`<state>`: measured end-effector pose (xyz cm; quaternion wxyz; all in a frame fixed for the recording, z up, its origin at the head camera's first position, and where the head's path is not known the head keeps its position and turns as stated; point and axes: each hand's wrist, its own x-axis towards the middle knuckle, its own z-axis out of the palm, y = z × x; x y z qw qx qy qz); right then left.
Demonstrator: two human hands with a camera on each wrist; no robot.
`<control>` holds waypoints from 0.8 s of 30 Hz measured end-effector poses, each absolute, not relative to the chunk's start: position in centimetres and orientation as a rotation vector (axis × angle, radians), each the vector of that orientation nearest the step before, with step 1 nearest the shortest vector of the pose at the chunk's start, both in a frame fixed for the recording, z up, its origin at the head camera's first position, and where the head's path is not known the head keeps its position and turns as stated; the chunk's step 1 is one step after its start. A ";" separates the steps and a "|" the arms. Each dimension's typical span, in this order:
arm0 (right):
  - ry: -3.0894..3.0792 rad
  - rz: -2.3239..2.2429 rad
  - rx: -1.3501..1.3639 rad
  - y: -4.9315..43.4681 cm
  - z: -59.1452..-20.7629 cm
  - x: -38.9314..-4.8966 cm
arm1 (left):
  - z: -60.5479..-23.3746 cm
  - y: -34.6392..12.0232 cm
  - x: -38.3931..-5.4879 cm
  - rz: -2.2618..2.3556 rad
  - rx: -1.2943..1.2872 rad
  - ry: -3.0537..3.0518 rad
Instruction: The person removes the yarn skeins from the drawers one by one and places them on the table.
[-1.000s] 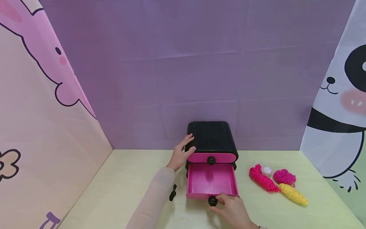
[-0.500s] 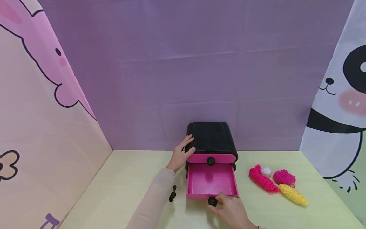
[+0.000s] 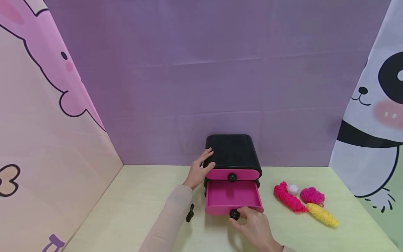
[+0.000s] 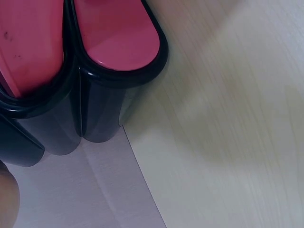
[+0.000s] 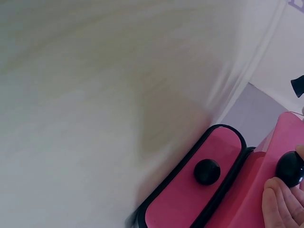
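Yarn (image 3: 289, 200) lay near the cabinet (image 3: 233, 152); the left hand (image 3: 199, 171), spread, touched it; the right hand (image 3: 254, 225) pinched a partly hidden knob (image 3: 234, 214).

Tbl (image 3: 151, 196) w/ drawer unit (image 3: 233, 150), 3 yarns (image 3: 289, 199) (image 3: 312, 196) (image 3: 322, 215), wht ball (image 3: 292, 189), blk item (image 3: 190, 213)

Pink drawer (image 3: 217, 210) stands pulled out; access from above, its rear overhung by the top tier of the black drawer cabinet (image 3: 233, 151). Right hand (image 3: 255, 226), gripping the black knob (image 3: 234, 214), obstructs the front; left hand (image 3: 197, 172) and beige sleeve (image 3: 168, 219) obstruct the left flank. Passage: right side, between cabinet and red yarn skein (image 3: 288, 198). Purple backdrop (image 3: 195, 87) bars the rear.
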<state>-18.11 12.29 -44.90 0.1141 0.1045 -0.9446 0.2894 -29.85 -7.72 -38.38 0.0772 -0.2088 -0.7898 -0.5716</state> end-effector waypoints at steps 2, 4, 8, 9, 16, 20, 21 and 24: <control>-2.760 0.831 0.312 12.2 -44.9 -18.2 | -38.4 -7.7 -29.8 -1.712 -0.621 -2.370; -2.736 0.817 0.317 12.2 -44.9 -18.3 | -38.4 -7.7 -29.9 -1.709 -0.620 -2.373; -2.683 0.795 0.335 12.1 -45.0 -18.5 | -39.1 -7.8 -30.6 -1.719 -0.619 -2.361; -2.680 0.797 0.338 12.1 -45.0 -18.6 | -39.4 -7.8 -30.9 -1.720 -0.617 -2.355; -2.628 0.937 0.303 12.0 -45.3 -19.3 | -41.5 -7.9 -32.4 -1.690 -0.594 -2.341; -2.565 0.954 0.294 12.0 -45.6 -20.1 | -41.7 -7.8 -32.5 -1.681 -0.569 -2.347; -2.549 0.949 0.298 12.0 -45.7 -20.4 | -41.7 -7.8 -32.5 -1.682 -0.567 -2.345; -2.512 0.946 0.304 12.0 -45.8 -21.0 | -41.6 -7.8 -32.6 -1.678 -0.569 -2.339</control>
